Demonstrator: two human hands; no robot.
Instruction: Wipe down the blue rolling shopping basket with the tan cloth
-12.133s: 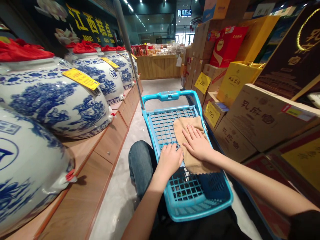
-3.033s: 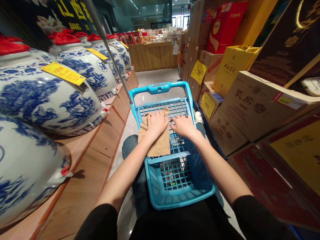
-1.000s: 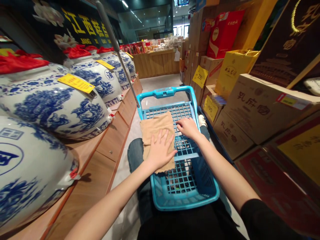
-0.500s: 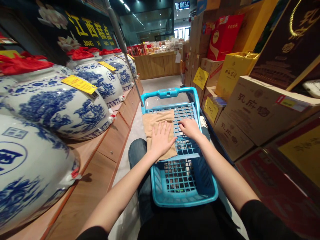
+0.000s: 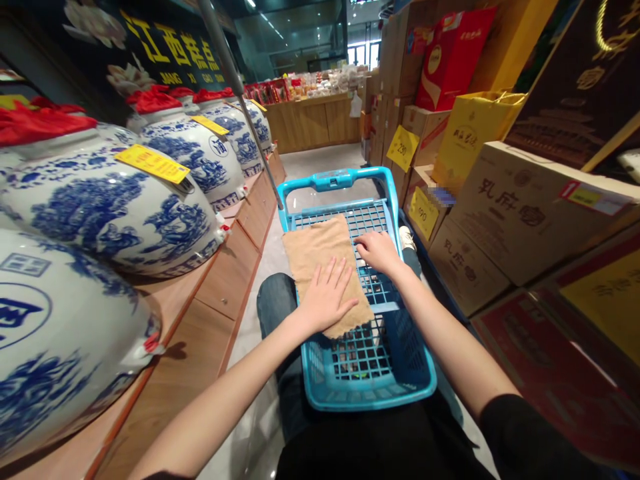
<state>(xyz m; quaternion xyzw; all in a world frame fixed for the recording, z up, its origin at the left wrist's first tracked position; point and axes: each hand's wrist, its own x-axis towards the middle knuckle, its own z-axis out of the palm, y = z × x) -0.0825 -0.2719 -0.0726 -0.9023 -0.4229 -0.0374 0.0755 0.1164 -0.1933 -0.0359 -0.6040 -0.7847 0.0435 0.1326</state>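
Note:
A tan cloth (image 5: 320, 243) lies spread over the left part of the lattice panel of a blue shopping basket (image 5: 370, 403). My left hand (image 5: 327, 297) rests flat on the cloth, fingers stretched out and slightly apart. Part of the cloth's near edge hangs past the panel's crossbar. My right hand (image 5: 379, 253) is at the panel's right side, its fingers curled onto the lattice; the fingertips are partly hidden. The basket stands between my knees, its blue handle (image 5: 333, 179) at the far end.
Large blue-and-white porcelain jars (image 5: 110, 200) with red cloth tops line a wooden ledge (image 5: 200, 277) on the left. A slanted metal pole (image 5: 250, 107) rises beside the basket. Stacked cartons (image 5: 530, 213) and gift bags (image 5: 475, 133) crowd the right. A goods counter (image 5: 315, 123) stands ahead.
My left hand has slid toward me across the panel, drawing the cloth's near edge past the crossbar. The cloth looks flatter and more spread. My right hand has stayed nearly in place.

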